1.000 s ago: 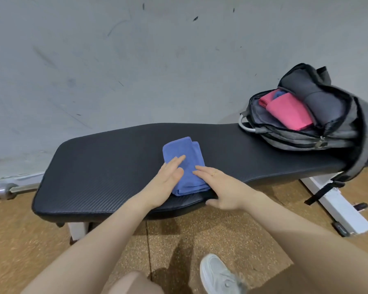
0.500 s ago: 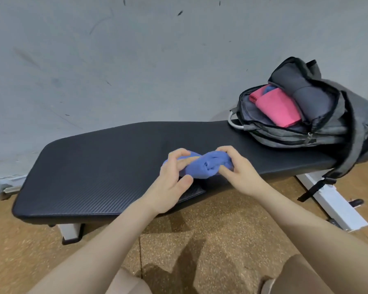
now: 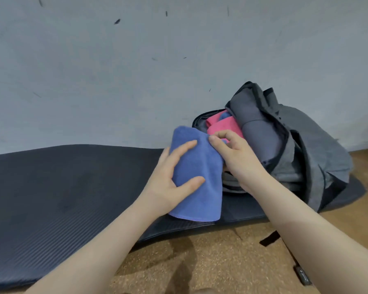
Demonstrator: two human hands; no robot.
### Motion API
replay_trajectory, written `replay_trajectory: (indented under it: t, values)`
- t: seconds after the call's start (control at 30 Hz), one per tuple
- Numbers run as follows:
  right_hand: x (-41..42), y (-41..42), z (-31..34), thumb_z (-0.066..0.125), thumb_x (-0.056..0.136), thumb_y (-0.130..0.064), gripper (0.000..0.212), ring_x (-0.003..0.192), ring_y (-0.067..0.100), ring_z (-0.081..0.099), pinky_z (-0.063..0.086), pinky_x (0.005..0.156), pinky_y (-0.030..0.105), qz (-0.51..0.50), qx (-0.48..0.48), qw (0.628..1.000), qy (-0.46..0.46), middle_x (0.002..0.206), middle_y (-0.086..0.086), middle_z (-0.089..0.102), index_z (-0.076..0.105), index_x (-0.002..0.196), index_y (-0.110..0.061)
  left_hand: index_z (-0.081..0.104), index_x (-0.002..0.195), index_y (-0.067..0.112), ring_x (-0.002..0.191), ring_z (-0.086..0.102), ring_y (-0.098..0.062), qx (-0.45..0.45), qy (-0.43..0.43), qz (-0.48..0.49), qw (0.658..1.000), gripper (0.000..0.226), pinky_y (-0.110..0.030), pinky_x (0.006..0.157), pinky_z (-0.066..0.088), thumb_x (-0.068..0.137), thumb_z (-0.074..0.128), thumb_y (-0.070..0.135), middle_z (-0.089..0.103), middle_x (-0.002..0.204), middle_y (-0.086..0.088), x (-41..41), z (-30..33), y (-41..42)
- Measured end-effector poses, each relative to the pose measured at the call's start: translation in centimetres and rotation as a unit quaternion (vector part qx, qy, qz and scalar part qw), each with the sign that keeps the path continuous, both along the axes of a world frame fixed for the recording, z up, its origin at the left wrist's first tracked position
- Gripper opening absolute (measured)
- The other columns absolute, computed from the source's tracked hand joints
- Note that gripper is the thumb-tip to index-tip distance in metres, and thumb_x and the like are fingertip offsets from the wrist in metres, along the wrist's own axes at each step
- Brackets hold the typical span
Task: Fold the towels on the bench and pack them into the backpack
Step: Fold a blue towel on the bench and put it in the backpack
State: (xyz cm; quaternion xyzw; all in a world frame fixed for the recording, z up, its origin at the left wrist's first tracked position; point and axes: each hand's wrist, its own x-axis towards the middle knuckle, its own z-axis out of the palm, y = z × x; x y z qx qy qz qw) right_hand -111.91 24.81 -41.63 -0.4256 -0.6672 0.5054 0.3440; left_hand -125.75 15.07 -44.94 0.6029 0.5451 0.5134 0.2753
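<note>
Your blue towel [image 3: 197, 172] is no longer flat on the bench [image 3: 72, 187]: you now hold it lifted, right beside the open backpack [image 3: 306, 158]. Your left hand [image 3: 170, 183] grips its front instead of pressing it down, and your right hand [image 3: 236, 158] pinches its upper edge.

Even, soft light; wide-angle bowing at edges.

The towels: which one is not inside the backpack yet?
The blue towel, held folded in both hands above the bench. The pink towels already lie inside the open backpack.
</note>
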Motion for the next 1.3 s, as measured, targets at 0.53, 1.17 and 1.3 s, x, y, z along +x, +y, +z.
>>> replay_trajectory:
  t: [0.53,1.17,1.3]
  values:
    - [3.9,12.3,1.4,0.054,0.085,-0.05,0.074,0.122,0.033,0.038,0.04,0.091,0.038,0.007,0.247,0.822,-0.513,0.141,0.017,0.03,0.03,0.133,0.001,0.042,0.132,0.035,0.104,0.056,-0.003,-0.081,-0.312,0.16,0.933,0.059,-0.021,0.078,0.05,0.082,0.067,0.015,0.049,0.129,0.008,4.7,2.4,12.1]
    - [8.0,11.0,5.5,0.048,0.078,0.004,0.053,0.115,0.03,0.052,0.041,0.095,0.034,-0.123,0.287,0.897,-0.312,0.124,0.013,0.059,0.051,0.129,-0.009,0.033,0.14,0.028,0.131,0.036,-0.02,-0.131,-0.101,0.052,0.985,0.063,-0.03,0.106,0.033,0.085,0.064,0.028,0.029,0.147,-0.005,7.9,1.6,17.4]
    - [8.3,9.7,3.9,0.052,0.08,0.002,0.053,0.114,0.024,0.053,0.037,0.092,0.023,-0.103,0.279,0.909,-0.292,0.125,0.01,0.058,0.049,0.131,-0.011,0.035,0.14,0.027,0.139,0.008,-0.034,-0.102,0.276,0.19,0.937,0.061,-0.047,0.111,0.014,0.086,0.053,0.049,0.002,0.153,-0.014,8.4,0.5,16.5]
